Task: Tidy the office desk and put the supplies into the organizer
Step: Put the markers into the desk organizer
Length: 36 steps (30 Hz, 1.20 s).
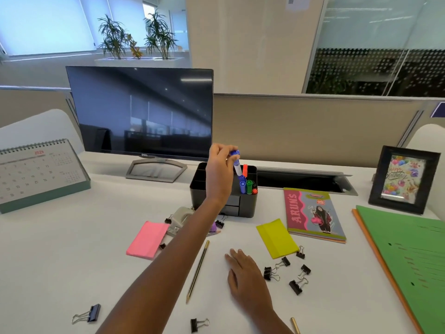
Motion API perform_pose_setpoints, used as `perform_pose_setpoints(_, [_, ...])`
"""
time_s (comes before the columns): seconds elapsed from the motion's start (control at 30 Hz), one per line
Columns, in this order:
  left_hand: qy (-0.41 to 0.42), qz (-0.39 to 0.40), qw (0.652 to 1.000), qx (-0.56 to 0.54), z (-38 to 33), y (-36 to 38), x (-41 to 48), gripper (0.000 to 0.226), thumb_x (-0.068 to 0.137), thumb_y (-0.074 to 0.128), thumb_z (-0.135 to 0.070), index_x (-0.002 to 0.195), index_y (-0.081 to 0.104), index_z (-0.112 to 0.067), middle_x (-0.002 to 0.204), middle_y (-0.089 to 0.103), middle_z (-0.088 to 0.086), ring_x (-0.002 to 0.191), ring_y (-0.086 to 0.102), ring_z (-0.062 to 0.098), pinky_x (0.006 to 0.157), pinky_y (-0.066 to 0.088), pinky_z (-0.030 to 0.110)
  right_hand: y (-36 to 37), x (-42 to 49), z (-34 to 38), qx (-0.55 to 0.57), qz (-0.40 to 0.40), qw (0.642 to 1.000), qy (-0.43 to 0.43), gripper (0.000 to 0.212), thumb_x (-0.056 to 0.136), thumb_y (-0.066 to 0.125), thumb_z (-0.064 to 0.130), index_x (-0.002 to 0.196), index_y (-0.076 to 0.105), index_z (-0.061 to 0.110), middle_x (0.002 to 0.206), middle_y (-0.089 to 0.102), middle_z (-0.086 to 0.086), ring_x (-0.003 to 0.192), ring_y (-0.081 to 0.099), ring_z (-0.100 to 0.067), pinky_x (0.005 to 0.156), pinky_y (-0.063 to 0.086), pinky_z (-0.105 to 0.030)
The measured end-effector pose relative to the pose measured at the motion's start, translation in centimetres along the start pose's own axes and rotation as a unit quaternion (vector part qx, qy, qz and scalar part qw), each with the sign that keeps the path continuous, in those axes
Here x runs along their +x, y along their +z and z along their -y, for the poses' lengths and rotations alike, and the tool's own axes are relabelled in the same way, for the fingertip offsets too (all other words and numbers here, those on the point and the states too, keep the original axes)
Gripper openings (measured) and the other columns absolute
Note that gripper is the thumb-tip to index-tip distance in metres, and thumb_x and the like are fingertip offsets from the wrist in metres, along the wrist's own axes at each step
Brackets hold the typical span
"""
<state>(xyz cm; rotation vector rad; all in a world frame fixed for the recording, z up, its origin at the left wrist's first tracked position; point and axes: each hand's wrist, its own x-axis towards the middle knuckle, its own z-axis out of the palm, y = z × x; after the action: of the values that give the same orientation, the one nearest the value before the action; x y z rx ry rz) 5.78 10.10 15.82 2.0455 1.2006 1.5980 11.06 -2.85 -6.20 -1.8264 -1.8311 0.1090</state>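
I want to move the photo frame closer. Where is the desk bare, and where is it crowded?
Bare: the wide patch between the desk calendar and the pink sticky pad. Crowded: before the organizer, around the hole punch, and among the binder clips beside the yellow pad.

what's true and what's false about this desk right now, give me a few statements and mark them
1. The left hand pinches a blue-capped marker above the black organizer. True.
2. The right hand grips the pencil. False: it rests flat on the desk, and the pencil lies apart from it.
3. The monitor shows a spreadsheet. False: its screen is dark.
4. Binder clips lie loose on the desk. True.
5. The yellow sticky-note pad is inside the organizer. False: it lies on the desk beside the notebook.
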Motion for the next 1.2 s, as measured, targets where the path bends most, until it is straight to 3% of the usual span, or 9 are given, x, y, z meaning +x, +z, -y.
perform_pose_setpoints(0.2, [-0.008, 0.049, 0.999, -0.008, 0.8, 2.7, 1.3, 0.020, 0.090, 0.050, 0.000, 0.106, 0.061, 0.005, 0.105, 0.054, 0.017, 0.090, 0.053, 0.015, 0.074, 0.036, -0.007, -0.1, 0.0, 0.1, 0.019, -0.020, 1.000, -0.011, 0.040, 0.077, 0.041, 0.028, 0.107, 0.067, 0.026, 0.116, 0.065, 0.010, 0.108, 0.061, -0.009, 0.099, 0.029, -0.022])
perform_pose_setpoints(0.33, [-0.005, 0.055, 0.998, -0.003, 1.4, 3.8, 2.2, 0.021, 0.091, 0.049, 0.000, 0.108, 0.061, 0.006, 0.105, 0.053, 0.017, 0.086, 0.047, 0.009, 0.071, 0.034, -0.009, 0.0, 0.3, -0.1, 0.021, -0.042, 0.998, -0.033, 0.039, 0.075, 0.042, 0.029, 0.103, 0.068, 0.026, 0.112, 0.067, 0.010, 0.104, 0.062, -0.009, 0.095, 0.036, -0.021])
perform_pose_setpoints(0.43, [0.007, 0.012, 1.000, -0.005, 1.7, 4.0, 2.7, 0.020, 0.091, 0.049, 0.001, 0.107, 0.062, 0.005, 0.098, 0.050, 0.011, 0.084, 0.046, 0.009, 0.071, 0.035, -0.006, -0.3, 0.5, 0.0, 0.021, -0.041, 0.998, -0.041, 0.039, 0.073, 0.041, 0.031, 0.099, 0.070, 0.028, 0.108, 0.068, 0.012, 0.100, 0.064, -0.008, 0.085, 0.049, -0.022])
perform_pose_setpoints(0.57, [0.032, -0.034, 0.999, -0.012, 1.8, 3.9, 3.2, 0.019, 0.090, 0.052, 0.001, 0.105, 0.063, 0.003, 0.094, 0.044, 0.002, 0.083, 0.047, 0.010, 0.074, 0.037, -0.002, -0.6, 0.7, 0.2, 0.014, -0.040, 0.998, -0.044, 0.040, 0.072, 0.040, 0.032, 0.097, 0.071, 0.029, 0.106, 0.069, 0.013, 0.099, 0.065, -0.007, 0.081, 0.052, -0.023])
perform_pose_setpoints(0.7, [0.052, -0.002, 0.999, -0.003, 2.0, 4.2, 3.1, 0.021, 0.090, 0.052, -0.001, 0.107, 0.062, 0.005, 0.097, 0.051, 0.010, 0.085, 0.047, 0.012, 0.073, 0.036, -0.003, -0.5, 0.7, 0.1, 0.012, -0.046, 0.998, -0.050, 0.039, 0.072, 0.041, 0.031, 0.097, 0.071, 0.029, 0.107, 0.069, 0.013, 0.099, 0.065, -0.007, 0.082, 0.052, -0.024])
perform_pose_setpoints(0.87, [0.014, 0.081, 0.997, 0.011, 3.2, 5.4, 2.4, 0.026, 0.092, 0.050, -0.005, 0.113, 0.060, 0.004, 0.106, 0.054, 0.019, 0.087, 0.046, 0.010, 0.070, 0.034, -0.008, -0.5, 0.7, 0.2, 0.010, -0.046, 0.998, -0.051, 0.039, 0.073, 0.041, 0.030, 0.098, 0.070, 0.028, 0.107, 0.069, 0.012, 0.099, 0.065, -0.008, 0.082, 0.051, -0.024])
perform_pose_setpoints(1.03, [-0.080, 0.156, 0.984, 0.023, 5.1, 7.2, 1.6, 0.025, 0.094, 0.048, -0.011, 0.115, 0.060, -0.001, 0.114, 0.050, 0.014, 0.100, 0.054, 0.018, 0.084, 0.047, 0.019, -0.4, 0.6, 0.1, 0.013, -0.059, 0.997, -0.057, 0.041, 0.089, 0.024, 0.025, 0.104, 0.062, 0.030, 0.108, 0.068, 0.013, 0.099, 0.065, -0.007, 0.083, 0.051, -0.022])
perform_pose_setpoints(1.1, [-0.106, 0.187, 0.976, 0.031, 5.7, 7.8, 1.3, 0.027, 0.093, 0.050, -0.012, 0.116, 0.058, -0.002, 0.118, 0.047, 0.016, 0.105, 0.052, 0.021, 0.088, 0.044, 0.020, -0.5, 0.6, 0.2, 0.023, -0.066, 0.995, -0.065, 0.031, 0.082, 0.035, 0.026, 0.108, 0.052, 0.030, 0.107, 0.068, 0.013, 0.098, 0.065, -0.007, 0.082, 0.051, -0.022])
perform_pose_setpoints(1.2, [-0.126, 0.212, 0.969, 0.023, 6.2, 8.6, 1.3, 0.038, 0.094, 0.050, -0.022, 0.127, 0.048, -0.003, 0.130, 0.041, 0.017, 0.115, 0.047, 0.023, 0.098, 0.040, 0.026, -0.6, 0.6, 0.3, 0.042, -0.063, 0.995, -0.066, 0.039, 0.070, 0.042, 0.032, 0.108, 0.047, 0.030, 0.106, 0.069, 0.013, 0.097, 0.065, -0.007, 0.081, 0.051, -0.022])
